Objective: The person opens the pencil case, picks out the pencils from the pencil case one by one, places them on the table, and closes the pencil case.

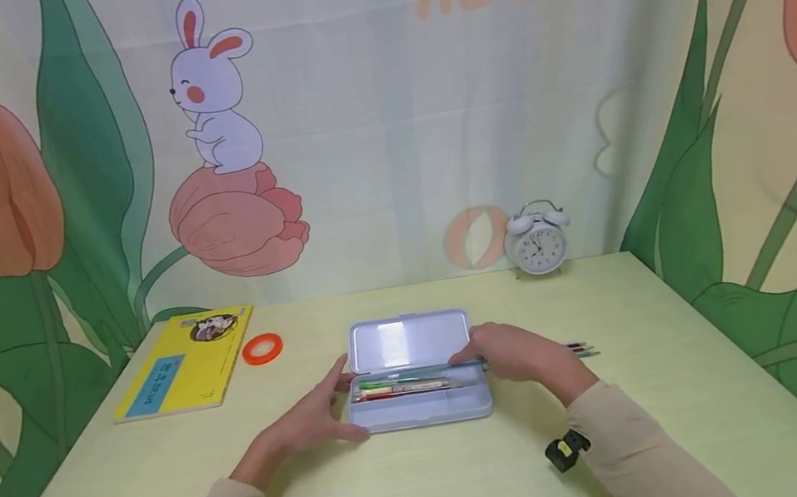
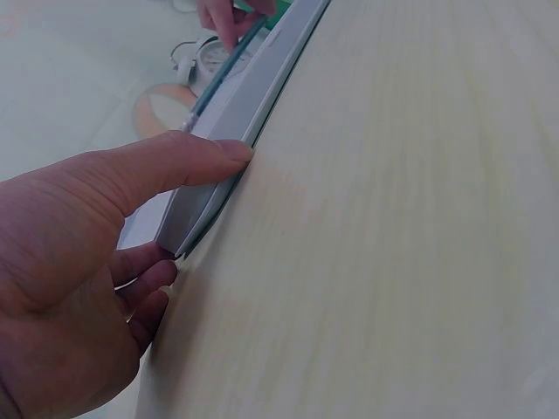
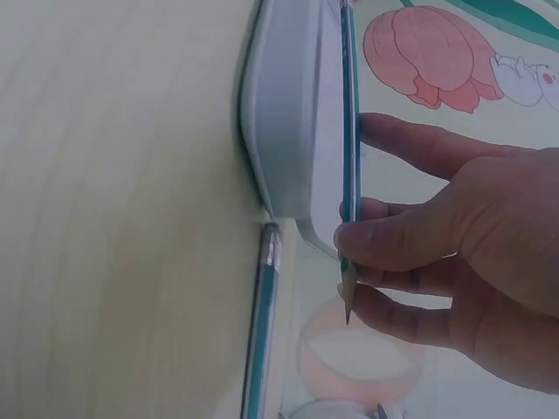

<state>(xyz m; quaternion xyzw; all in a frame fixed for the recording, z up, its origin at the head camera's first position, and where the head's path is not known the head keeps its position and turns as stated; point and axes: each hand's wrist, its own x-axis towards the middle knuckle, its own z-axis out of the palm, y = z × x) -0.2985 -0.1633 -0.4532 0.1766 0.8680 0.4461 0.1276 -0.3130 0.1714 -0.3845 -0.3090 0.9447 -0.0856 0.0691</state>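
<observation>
A pale pencil case (image 1: pixel 420 410) lies open on the table, its lid (image 1: pixel 411 342) tilted back. Several pens and pencils (image 1: pixel 402 388) lie in its rear compartment. My left hand (image 1: pixel 315 415) grips the left end of the case, thumb on the front edge and fingers round toward the back, as the left wrist view shows. With thumb and fingertips my right hand (image 1: pixel 514 351) pinches a green-striped pencil (image 3: pixel 351 131) near its sharpened tip. That pencil is held lengthwise over the case, its eraser end toward the left.
More pencils (image 1: pixel 582 348) lie on the table right of the case, partly behind the right wrist. A yellow book (image 1: pixel 191 368) and an orange tape roll (image 1: pixel 262 349) are at the left. The white alarm clock (image 1: pixel 539 247) stands at the back edge before a printed curtain.
</observation>
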